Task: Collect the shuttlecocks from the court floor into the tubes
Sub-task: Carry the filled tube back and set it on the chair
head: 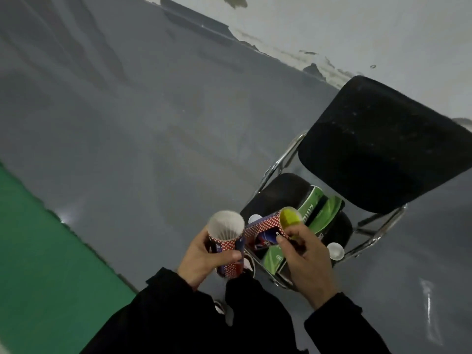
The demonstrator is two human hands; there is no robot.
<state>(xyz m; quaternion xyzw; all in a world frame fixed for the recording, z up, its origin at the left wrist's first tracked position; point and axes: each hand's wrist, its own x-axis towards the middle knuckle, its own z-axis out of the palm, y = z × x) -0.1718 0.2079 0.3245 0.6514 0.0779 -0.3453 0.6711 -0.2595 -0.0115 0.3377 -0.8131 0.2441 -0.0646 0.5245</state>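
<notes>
My left hand (pixel 207 259) grips a red-patterned tube (pixel 226 247) held upright, its open mouth filled with white shuttlecock feathers (pixel 226 224). My right hand (pixel 304 254) grips a second red-patterned tube (pixel 265 228) tilted to the right, with a yellow-green end (pixel 290 217). Both tubes are held over the front of a black folding chair (pixel 378 144). Green tubes (pixel 321 213) lie on the chair seat. Two white caps (pixel 335 250) (pixel 255 218) sit by the seat.
The chair's chrome frame (pixel 278 162) stands on grey floor (pixel 153 123) near a peeling white wall (pixel 357 34). Green court surface (pixel 38 251) lies at the lower left. My dark sleeves fill the bottom of the view.
</notes>
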